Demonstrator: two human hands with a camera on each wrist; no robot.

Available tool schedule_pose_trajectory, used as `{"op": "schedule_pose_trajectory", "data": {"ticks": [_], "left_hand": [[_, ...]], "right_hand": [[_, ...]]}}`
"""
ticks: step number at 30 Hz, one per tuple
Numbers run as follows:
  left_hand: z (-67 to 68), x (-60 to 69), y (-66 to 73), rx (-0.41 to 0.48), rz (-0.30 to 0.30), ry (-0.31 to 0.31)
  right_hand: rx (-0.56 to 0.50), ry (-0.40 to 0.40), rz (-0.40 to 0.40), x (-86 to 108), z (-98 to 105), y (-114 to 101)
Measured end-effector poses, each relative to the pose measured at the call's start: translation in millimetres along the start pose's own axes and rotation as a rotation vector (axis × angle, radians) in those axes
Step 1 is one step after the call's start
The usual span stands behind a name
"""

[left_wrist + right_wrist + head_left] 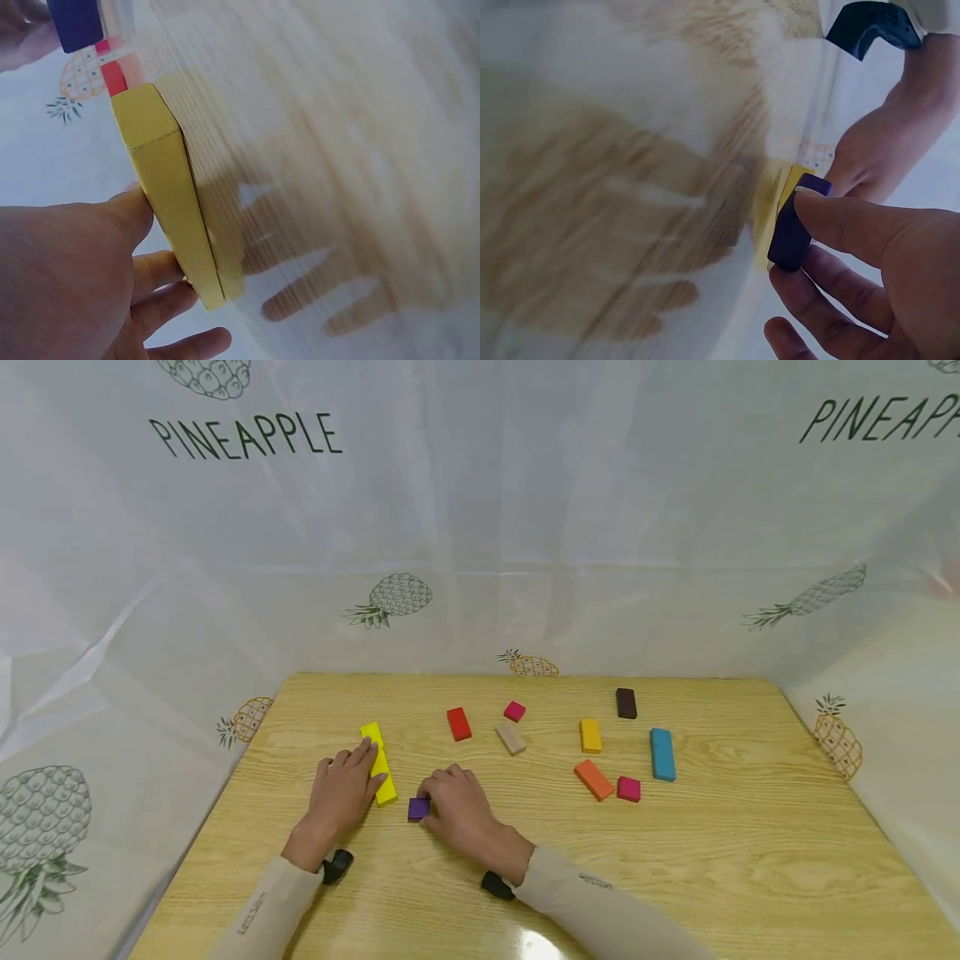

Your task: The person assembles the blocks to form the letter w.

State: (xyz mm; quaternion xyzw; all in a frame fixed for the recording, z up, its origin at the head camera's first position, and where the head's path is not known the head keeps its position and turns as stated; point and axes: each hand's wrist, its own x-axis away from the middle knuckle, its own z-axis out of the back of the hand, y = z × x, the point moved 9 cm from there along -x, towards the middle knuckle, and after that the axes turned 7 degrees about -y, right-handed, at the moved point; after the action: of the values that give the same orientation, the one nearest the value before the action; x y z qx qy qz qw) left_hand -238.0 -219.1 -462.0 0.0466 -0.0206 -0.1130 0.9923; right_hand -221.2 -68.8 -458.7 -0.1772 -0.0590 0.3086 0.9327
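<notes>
A long yellow bar (pixel 382 768) lies on the table at the left, with a line across its upper part that looks like a joint between two pieces. My left hand (pixel 342 789) rests on it, fingers spread towards its far part and thumb across its nearer part; the left wrist view shows the bar's end (pixel 146 116) and side. To the right of the bar, my right hand (pixel 459 810) pinches a small purple block (pixel 418 809) between thumb and fingers. In the right wrist view the purple block (pixel 791 229) overlaps the yellow bar behind it.
Red (pixel 459 724), beige (pixel 511 739), amber (pixel 590 736), orange (pixel 594 780), dark brown (pixel 626 703) and blue (pixel 662 754) blocks lie scattered, with magenta blocks (pixel 514 711) among them. A pineapple-print sheet (pixel 480 527) hangs behind the wooden table (pixel 712 860).
</notes>
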Motion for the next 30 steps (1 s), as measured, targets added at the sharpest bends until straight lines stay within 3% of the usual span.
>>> {"op": "schedule_pose_trajectory", "data": {"ticks": [14, 30], "left_hand": [[5.0, -0.6, 4.0, -0.005, 0.004, 0.007], [3.3, 2.9, 3.9, 0.001, 0.018, -0.008]], "right_hand": [[-0.009, -0.018, -0.021, -15.1, -4, -8], [0.028, -0.038, -0.053, -19.7, -12, -10]]}}
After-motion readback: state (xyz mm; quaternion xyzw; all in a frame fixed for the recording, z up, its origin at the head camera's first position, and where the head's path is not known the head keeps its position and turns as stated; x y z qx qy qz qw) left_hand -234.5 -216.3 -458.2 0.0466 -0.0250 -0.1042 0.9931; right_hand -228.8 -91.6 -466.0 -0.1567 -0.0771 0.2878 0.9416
